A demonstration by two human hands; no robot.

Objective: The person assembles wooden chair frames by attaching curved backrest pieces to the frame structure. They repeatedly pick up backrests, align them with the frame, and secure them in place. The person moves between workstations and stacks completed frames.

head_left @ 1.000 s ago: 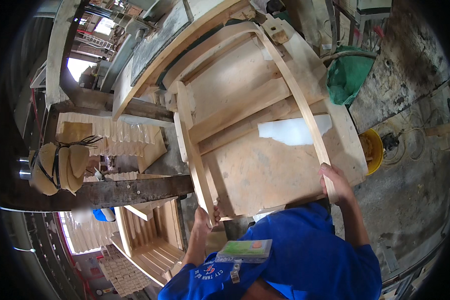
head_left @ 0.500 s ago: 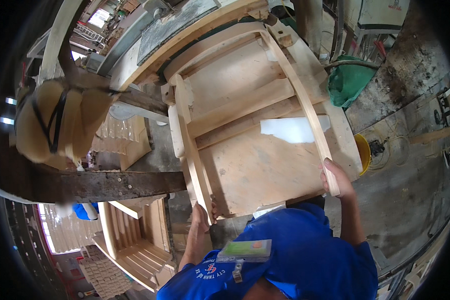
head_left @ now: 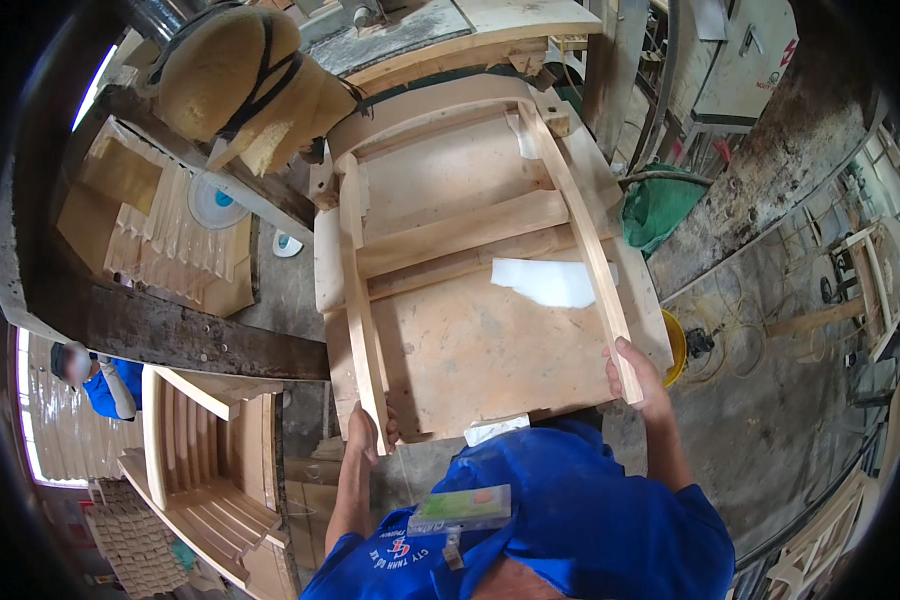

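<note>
A pale wooden chair frame (head_left: 467,232) lies over a wooden board (head_left: 470,360) in front of me. It has a curved back rail (head_left: 430,122), two long side pieces and a crosspiece between them. My left hand (head_left: 372,432) is closed round the near end of the left side piece. With my right hand (head_left: 638,376) I grip the near end of the right side piece (head_left: 595,255). A white sheet (head_left: 545,282) with a ragged edge rests on the board, partly behind that right piece.
Beyond the frame stands a wooden-edged machine table (head_left: 470,40). A tied foam bundle (head_left: 230,75) hangs at upper left, above a dark beam (head_left: 200,335). Slatted wooden furniture (head_left: 205,470) stands lower left, near a person in blue (head_left: 112,388). A yellow bucket (head_left: 675,345) and green bag (head_left: 662,212) are at right.
The view has shifted, bringing more of the left side and the other person into sight. Both my hands keep their hold on the side pieces, with the frame still over the board.
</note>
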